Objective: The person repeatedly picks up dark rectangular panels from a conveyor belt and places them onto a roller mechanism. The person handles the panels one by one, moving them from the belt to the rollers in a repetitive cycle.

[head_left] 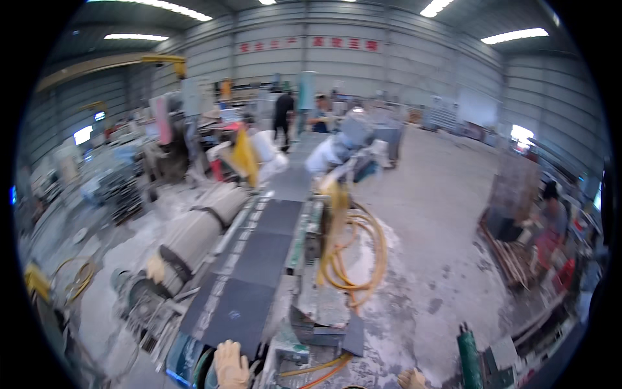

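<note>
My left hand [231, 365], in a cream work glove, reaches up from the lower edge at the near end of a conveyor. Its fingers are stretched out and nothing shows in them. Just beyond the fingertips lies a dark grey slab [236, 311], in line with more flat slabs [280, 217] along the conveyor. Whether the glove touches the slab I cannot tell. My right hand [411, 379], gloved alike, shows only in part at the bottom edge, away from the slabs. Its blurred fingers look loosely apart, with nothing visible in them.
A long grey cylindrical casing [201, 227] runs left of the conveyor. Coiled yellow hose [372, 253] lies on the floor to its right. A green cylinder [468, 353] stands near right. Two people work by the far end; another person [551, 227] is beside a pallet at right.
</note>
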The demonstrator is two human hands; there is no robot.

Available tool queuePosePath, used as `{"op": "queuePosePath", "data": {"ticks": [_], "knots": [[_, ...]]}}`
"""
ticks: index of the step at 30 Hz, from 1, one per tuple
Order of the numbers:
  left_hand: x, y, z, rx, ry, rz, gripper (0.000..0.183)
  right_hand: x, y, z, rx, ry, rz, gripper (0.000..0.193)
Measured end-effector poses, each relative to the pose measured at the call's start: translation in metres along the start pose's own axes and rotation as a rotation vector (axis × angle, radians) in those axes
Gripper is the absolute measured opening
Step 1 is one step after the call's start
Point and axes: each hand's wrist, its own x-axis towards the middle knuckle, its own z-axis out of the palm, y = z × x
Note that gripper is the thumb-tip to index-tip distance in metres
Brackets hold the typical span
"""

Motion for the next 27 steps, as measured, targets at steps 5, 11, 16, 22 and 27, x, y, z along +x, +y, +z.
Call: {"op": "queuePosePath", "data": {"ticks": [5, 11, 16, 22, 27], "knots": [[0.018, 0.019, -0.017, 0.043, -0.054, 0.041, 0.039, 0.012, -0.044, 0.003, 0.186, 0.032, 0.041, 0.048], [-0.011, 0.003, -0.004, 0.004, 0.037, -0.028, 0.044, 0.02, -0.071, 0.024, 0.2, -0.005, 0.085, 0.047], [-0.009, 0.008, -0.007, -0.009, 0.047, -0.026, 0.045, 0.025, -0.079, 0.026, 0.213, -0.022, 0.099, 0.046], [-0.013, 0.01, -0.008, -0.007, 0.037, -0.034, 0.044, 0.022, -0.078, 0.026, 0.24, -0.024, 0.102, 0.045], [-0.006, 0.01, -0.014, 0.023, 0.047, 0.073, 0.044, 0.018, -0.077, 0.027, 0.255, -0.03, 0.102, 0.044]]}}
